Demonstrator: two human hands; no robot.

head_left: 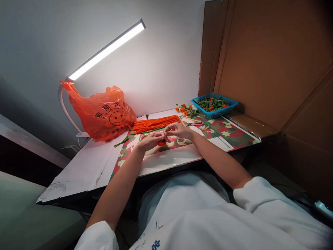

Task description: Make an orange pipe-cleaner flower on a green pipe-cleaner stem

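Two hands meet above the bench [85,163]: the left hand [151,140] grips a small orange flower [161,143], while the right hand [179,130] pinches a green stem [165,131] just above it. Orange strands [156,124] lie behind them, a blue basket [221,112] farther right.

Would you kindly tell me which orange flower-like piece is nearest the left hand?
The lone orange flower-like piece right at the left hand; the other orange ones are farther off, beside or inside the blue basket.

Left hand [151,140] and right hand [179,130] together at a small orange piece [161,143]
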